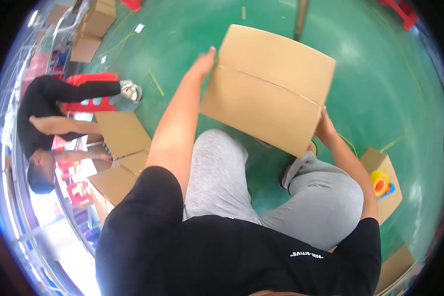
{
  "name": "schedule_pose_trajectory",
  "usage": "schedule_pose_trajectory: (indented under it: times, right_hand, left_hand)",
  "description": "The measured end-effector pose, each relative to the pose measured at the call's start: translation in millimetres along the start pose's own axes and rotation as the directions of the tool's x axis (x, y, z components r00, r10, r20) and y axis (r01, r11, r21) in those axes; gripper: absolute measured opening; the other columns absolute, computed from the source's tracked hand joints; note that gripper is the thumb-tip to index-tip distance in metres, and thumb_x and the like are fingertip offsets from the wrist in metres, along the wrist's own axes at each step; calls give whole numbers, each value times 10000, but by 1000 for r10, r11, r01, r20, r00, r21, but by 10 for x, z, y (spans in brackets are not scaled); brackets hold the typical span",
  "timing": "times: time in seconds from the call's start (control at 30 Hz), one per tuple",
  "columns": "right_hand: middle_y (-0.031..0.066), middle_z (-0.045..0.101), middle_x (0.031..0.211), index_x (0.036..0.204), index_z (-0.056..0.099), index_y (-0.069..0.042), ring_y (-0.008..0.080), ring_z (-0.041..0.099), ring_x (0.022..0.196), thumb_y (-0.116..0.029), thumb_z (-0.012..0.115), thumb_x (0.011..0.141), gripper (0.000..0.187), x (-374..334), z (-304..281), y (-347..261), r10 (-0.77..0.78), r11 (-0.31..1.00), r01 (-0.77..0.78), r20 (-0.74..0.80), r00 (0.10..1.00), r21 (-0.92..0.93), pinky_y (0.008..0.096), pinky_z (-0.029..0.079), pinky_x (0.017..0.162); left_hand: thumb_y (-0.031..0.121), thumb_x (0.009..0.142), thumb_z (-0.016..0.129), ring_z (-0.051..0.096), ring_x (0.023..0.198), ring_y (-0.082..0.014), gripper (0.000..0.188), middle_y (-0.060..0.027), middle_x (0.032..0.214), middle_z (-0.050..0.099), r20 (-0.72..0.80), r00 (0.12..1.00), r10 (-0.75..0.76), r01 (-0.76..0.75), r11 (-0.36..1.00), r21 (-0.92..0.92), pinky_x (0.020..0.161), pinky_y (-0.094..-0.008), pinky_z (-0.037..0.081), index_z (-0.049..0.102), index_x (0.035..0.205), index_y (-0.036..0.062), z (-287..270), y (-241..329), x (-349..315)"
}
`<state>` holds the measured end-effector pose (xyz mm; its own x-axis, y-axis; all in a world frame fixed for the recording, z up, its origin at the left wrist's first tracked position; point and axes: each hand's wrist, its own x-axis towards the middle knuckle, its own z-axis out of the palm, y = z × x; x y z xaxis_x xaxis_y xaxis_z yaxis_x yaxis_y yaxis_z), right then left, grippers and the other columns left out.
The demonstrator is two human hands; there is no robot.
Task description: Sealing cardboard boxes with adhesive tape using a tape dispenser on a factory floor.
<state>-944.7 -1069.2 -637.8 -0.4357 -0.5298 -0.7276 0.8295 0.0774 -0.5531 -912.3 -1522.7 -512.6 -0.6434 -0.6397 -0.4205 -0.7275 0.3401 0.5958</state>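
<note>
A large brown cardboard box (271, 81) is held out in front of my knees, its closed flaps meeting in a seam across the face toward me. My left hand (203, 63) presses against the box's left side near its far corner. On the right side, near the close corner, my right hand (324, 126) grips the box. Both palms bear on the sides, and some of the fingers are hidden behind the cardboard. The box is turned slightly and hides part of the floor and one of my feet.
A co-worker (44, 118) bends over an open cardboard box (121, 130) at the left, beside a red plastic stool (91, 93). Tape rolls (379, 183) rest on cardboard at the right. More boxes (94, 24) stand far left. Yellow straps (157, 84) lie on the green floor (182, 29).
</note>
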Motion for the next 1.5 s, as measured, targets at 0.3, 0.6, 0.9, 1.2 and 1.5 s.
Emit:
schedule_pose_trajectory:
  times: [0.3,0.6,0.9,1.2,1.5]
  right_hand:
    - [63,528,1261,1339,423,-119,227,509,1101,-644,312,884,704,259,79,-58,189,982,-168,369,910,-87,381,396,935]
    - [64,523,1267,1337,426,-115,229,509,1103,-631,315,890,691,-1511,347,-773,461,877,-378,298,836,-296,379,397,939]
    - [66,519,1273,1334,429,-111,231,509,1105,-618,318,896,679,-3550,2659,-1288,558,775,-420,198,806,-473,377,397,942]
    - [87,523,1259,1327,432,-90,231,512,1101,-603,345,892,679,-3117,5629,-53,531,777,-325,284,798,-539,371,411,931]
    - [152,507,1272,1315,430,-71,268,482,1155,-656,248,895,743,-2953,6444,491,625,526,-186,229,746,-830,430,367,977]
  left_hand:
    - [571,938,239,468,1182,-266,653,-131,1322,481,541,840,-29,435,631,-642,972,-417,378,449,1326,89,420,-248,-724]
    - [618,905,322,546,1037,-193,672,-101,1186,570,444,866,-228,495,268,-827,867,-359,446,533,1244,78,-612,-24,-2771]
    - [578,934,274,395,1246,-210,696,-85,1391,392,431,731,-528,516,15,-857,1055,-343,291,274,1420,80,-2562,-364,-5633]
    - [552,949,224,443,1216,-297,638,-110,1344,449,-9,756,-654,-185,-201,-962,1019,-446,362,340,1379,94,-3783,-1757,-7112]
    - [585,910,313,478,1157,-258,643,-76,1267,508,-186,693,-697,-284,-27,-958,957,-427,414,383,1341,113,-3355,-2937,-6975]
